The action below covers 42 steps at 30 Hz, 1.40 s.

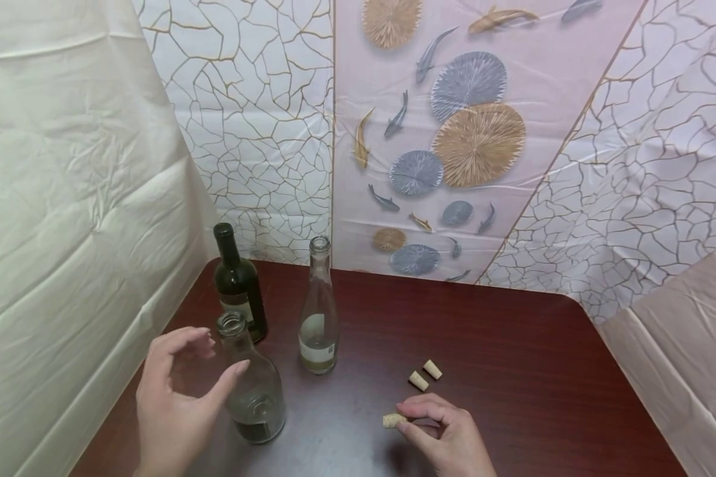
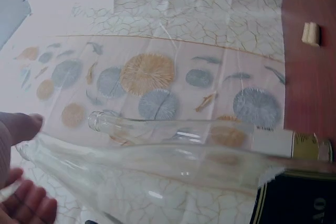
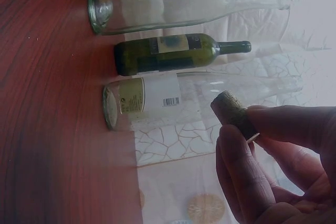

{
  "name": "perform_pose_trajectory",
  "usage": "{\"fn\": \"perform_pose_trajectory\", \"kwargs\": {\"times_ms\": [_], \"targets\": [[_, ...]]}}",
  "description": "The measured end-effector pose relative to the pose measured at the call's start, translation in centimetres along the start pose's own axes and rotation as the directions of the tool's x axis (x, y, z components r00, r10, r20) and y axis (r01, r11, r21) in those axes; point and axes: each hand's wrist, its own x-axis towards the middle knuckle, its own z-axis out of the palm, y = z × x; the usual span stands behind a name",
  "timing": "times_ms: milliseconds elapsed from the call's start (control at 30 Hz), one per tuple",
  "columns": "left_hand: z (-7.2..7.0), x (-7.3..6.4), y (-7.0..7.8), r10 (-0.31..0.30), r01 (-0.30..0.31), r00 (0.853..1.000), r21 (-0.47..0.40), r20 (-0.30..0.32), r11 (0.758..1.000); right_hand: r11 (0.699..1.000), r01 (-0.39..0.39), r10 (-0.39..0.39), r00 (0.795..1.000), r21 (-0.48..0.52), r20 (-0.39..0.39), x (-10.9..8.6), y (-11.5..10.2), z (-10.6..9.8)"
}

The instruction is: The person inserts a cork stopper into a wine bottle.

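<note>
Cork (image 1: 391,421), pinched snugly in the right grip (image 1: 453,432) above the table (image 1: 483,331), lies sideways, its free end pointing left toward the nearer clear bottle (image 1: 265,387). Left grip (image 1: 173,411), closer to that upright bottle, curves wide beside its neck, holding nothing. Table surface stretches between. Beyond are two loose corks (image 1: 418,380) (image 1: 432,370), another clear bottle (image 1: 319,311) and, near the left back corner, a green bottle (image 1: 238,281).

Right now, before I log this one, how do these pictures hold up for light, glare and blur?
Head: pale sheen on the table, a dark shadow by the right hand; left wrist: hazy and soft, washed out at the left, the near clear bottle faint; right wrist: bright haze at upper right, the pinched cork shaded, the standing bottles shown sideways.
</note>
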Motion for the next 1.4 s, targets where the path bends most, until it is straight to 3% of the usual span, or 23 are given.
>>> {"fn": "perform_pose_trajectory", "kwargs": {"times_ms": [100,167,233,667,1167,1400], "targets": [[0.0,-0.2,-0.9,-0.187,0.184,0.98,0.052,0.068,0.982,0.999,0.041,-0.041,0.999,0.003,0.003,-0.1,0.3,-0.1],[0.0,-0.2,-1.3,-0.262,0.254,0.961,0.091,0.091,0.963,0.999,0.052,-0.052,0.999,0.005,0.004,-0.1,0.4,-0.1],[0.2,-0.2,-1.3,-0.297,0.284,0.95,0.124,0.1,0.951,0.998,0.056,-0.056,0.998,0.004,0.002,-0.1,0.5,-0.1],[0.9,-0.4,-1.4,-0.326,0.294,0.941,0.255,0.092,0.921,0.999,0.037,-0.037,0.999,0.02,0.005,-0.1,0.5,-0.1],[1.5,-1.0,-1.6,-0.324,0.3,0.944,0.242,0.061,0.923,0.999,0.027,-0.025,0.999,0.027,-0.045,-0.2,0.5,0.1],[1.9,-1.3,-1.4,-0.295,0.269,0.95,0.211,0.103,0.94,0.999,0.045,-0.042,0.996,0.031,-0.075,-0.1,0.6,0.2]]}}
